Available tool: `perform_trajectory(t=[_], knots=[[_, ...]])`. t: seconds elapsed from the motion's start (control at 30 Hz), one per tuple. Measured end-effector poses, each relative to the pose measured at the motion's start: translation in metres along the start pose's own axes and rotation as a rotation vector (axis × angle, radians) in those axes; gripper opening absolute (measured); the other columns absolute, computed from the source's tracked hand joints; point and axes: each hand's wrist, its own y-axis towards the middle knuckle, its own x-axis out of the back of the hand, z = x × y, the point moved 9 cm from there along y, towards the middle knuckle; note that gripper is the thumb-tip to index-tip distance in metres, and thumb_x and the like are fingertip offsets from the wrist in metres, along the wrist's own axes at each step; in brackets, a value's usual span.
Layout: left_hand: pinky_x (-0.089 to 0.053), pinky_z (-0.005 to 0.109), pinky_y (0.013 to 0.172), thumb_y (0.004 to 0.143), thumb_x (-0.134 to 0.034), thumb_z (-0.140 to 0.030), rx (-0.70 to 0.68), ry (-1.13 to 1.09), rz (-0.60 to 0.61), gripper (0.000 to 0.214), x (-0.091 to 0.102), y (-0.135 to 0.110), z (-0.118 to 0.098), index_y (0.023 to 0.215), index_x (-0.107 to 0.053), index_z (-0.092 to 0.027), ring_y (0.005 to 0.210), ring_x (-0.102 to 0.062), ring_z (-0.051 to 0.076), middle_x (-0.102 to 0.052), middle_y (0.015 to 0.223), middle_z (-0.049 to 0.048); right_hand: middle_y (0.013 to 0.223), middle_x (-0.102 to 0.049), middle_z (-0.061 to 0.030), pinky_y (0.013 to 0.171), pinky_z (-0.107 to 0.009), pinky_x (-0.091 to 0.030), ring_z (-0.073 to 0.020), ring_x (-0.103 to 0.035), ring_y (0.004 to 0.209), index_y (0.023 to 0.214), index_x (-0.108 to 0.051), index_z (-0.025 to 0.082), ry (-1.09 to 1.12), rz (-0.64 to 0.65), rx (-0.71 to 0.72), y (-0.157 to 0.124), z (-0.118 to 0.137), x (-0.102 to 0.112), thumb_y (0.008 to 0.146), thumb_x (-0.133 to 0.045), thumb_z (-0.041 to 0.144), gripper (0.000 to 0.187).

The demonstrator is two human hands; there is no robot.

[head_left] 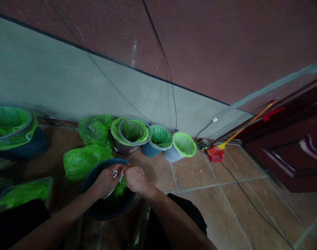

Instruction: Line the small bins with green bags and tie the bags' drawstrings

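Note:
My left hand (pixel 107 180) and my right hand (pixel 134 177) meet above a dark blue bin (pixel 86 187), in front of my knees. Both are closed, fingers pinched close together over the bright green trash bag (pixel 119 191) inside the bin. A little green shows between the fingertips, so they seem to grip the bag's gathered top. Thin white strips (pixel 115 173) stick out by my left fingers and hang toward the bag. What exactly lies inside the pinch is partly hidden.
Filled green bags (pixel 81 161) lie left of the bin. Along the wall stand a brown lined bin (pixel 125 148), a blue bin (pixel 148 150) and a pale bin (pixel 171 154). A red dustpan (pixel 215 154), a broom and a black cable (pixel 241 187) are at right.

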Motion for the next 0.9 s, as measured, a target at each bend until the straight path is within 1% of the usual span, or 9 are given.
perform_trajectory(t=[0.07,0.1,0.27,0.33,0.43,0.53,0.63,0.8,0.9], knots=[[-0.056,0.031,0.081,0.080,-0.050,-0.034,-0.011,-0.004,-0.003,0.027,0.001,0.002,0.000,0.097,-0.068,-0.023,0.081,-0.073,0.022,-0.077,0.085,0.0028,0.128,-0.071,-0.0152,0.082,-0.034,-0.058,-0.0243,-0.073,0.097,0.127,-0.067,0.014,-0.155,-0.010,0.041,-0.005,0.008,0.003,0.097,-0.045,0.010,0.038],[-0.056,0.032,0.082,0.079,-0.050,-0.033,-0.007,-0.003,-0.017,0.028,0.002,0.003,0.001,0.098,-0.068,-0.024,0.082,-0.073,0.022,-0.078,0.086,0.0031,0.130,-0.070,-0.0155,0.083,-0.034,-0.058,-0.0243,-0.074,0.098,0.129,-0.066,0.013,-0.162,-0.011,0.040,-0.006,0.009,0.003,0.097,-0.044,0.010,0.039],[-0.057,0.033,0.082,0.081,-0.049,-0.037,0.045,-0.016,-0.031,0.044,0.002,0.003,0.014,0.118,-0.066,-0.021,0.083,-0.074,0.023,-0.078,0.092,0.0049,0.125,-0.075,-0.0100,0.101,-0.030,-0.053,-0.0204,-0.071,0.114,0.123,-0.071,0.016,0.199,-0.013,0.030,0.001,0.001,0.005,0.100,-0.050,0.015,0.031],[-0.056,0.033,0.078,0.082,-0.049,-0.040,0.071,-0.016,-0.032,0.049,0.001,0.002,0.018,0.123,-0.064,-0.018,0.079,-0.073,0.023,-0.077,0.091,0.0050,0.120,-0.077,-0.0070,0.100,-0.028,-0.052,-0.0183,-0.071,0.110,0.117,-0.073,0.018,0.283,0.022,0.011,0.004,-0.003,0.004,0.101,-0.051,0.016,0.027],[-0.054,0.032,0.070,0.083,-0.049,-0.043,0.092,-0.008,-0.036,0.051,0.001,0.000,0.022,0.125,-0.064,-0.017,0.070,-0.070,0.021,-0.074,0.082,0.0025,0.116,-0.078,-0.0055,0.097,-0.027,-0.051,-0.0170,-0.071,0.105,0.111,-0.074,0.019,0.283,0.081,-0.045,0.005,-0.009,0.001,0.101,-0.053,0.017,0.024],[-0.051,0.030,0.064,0.084,-0.050,-0.042,0.082,-0.013,-0.021,0.045,0.000,0.001,0.021,0.120,-0.066,-0.021,0.065,-0.066,0.020,-0.072,0.078,0.0001,0.116,-0.077,-0.0069,0.096,-0.028,-0.051,-0.0181,-0.070,0.107,0.111,-0.073,0.019,0.200,0.061,-0.028,0.005,-0.008,0.000,0.102,-0.051,0.020,0.024],[-0.050,0.030,0.065,0.084,-0.053,-0.039,0.065,0.023,0.004,0.035,0.001,0.003,0.021,0.110,-0.069,-0.023,0.067,-0.067,0.020,-0.072,0.078,0.0004,0.115,-0.076,-0.0093,0.095,-0.030,-0.052,-0.0212,-0.071,0.106,0.113,-0.072,0.018,0.057,0.035,-0.008,0.004,-0.010,-0.003,0.099,-0.052,0.018,0.024],[-0.050,0.031,0.073,0.083,-0.055,-0.026,0.088,0.244,-0.025,0.014,0.013,0.006,0.025,0.088,-0.067,-0.023,0.074,-0.069,0.021,-0.073,0.079,0.0040,0.109,-0.078,-0.0113,0.088,-0.031,-0.054,-0.0241,-0.073,0.103,0.115,-0.072,0.018,-0.134,0.049,-0.127,0.003,-0.031,-0.004,0.091,-0.055,0.011,0.031],[-0.051,0.031,0.076,0.083,-0.055,-0.021,0.112,0.322,0.006,0.010,0.014,0.007,0.034,0.080,-0.064,-0.023,0.077,-0.070,0.022,-0.074,0.080,0.0046,0.107,-0.079,-0.0145,0.085,-0.033,-0.055,-0.0274,-0.075,0.101,0.111,-0.074,0.015,-0.119,0.037,-0.174,0.004,-0.039,-0.003,0.090,-0.056,0.010,0.029]])
